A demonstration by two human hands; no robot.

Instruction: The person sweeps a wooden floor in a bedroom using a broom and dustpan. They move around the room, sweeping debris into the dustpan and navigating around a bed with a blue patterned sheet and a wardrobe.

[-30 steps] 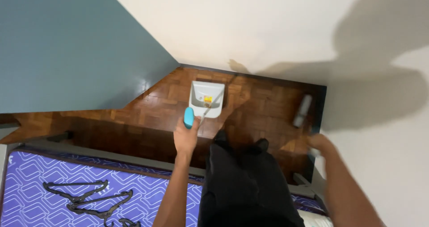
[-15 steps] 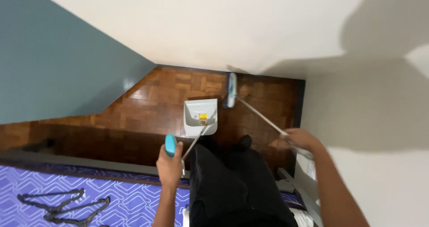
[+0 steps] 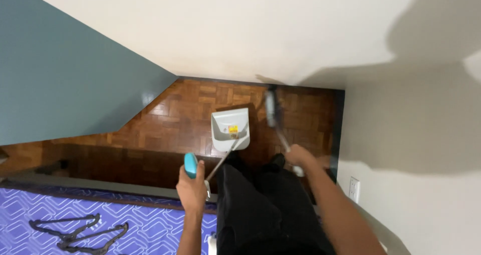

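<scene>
I'm looking straight down at my own legs in dark trousers [image 3: 265,210] w/ both arms out front. My left hand [image 3: 193,187] is curled tight round the turquoise grip [image 3: 191,165] of a long-handled dustpan; the thin metal shaft runs from that fist diag. down to the white dustpan [image 3: 230,129], which sits flat on the parquet floor [image 3: 180,119] just ahead of my feet, mouth toward the far wall, a small yellow-orange label in its tray. My right hand [image 3: 299,155] is closed round the pale stick of a broom, fingers wrapped; pic is motion-blurred there so I can't tell the exact finger spread. The broom head [image 3: 272,108] shows as a blurred grey shape just right of the pan, close to it but not touching as far as I can see, near the dark skirting where floor meets the cream wall [image 3: 250,29]. Teal wall [image 3: 65,69] on the left. Bottom left, a purple patterned bedspread [image 3: 125,220] w/ a few dark clothes hangers [image 3: 80,232] lying on it. White wall socket [image 3: 354,188] at right, beside my right forearm.
</scene>
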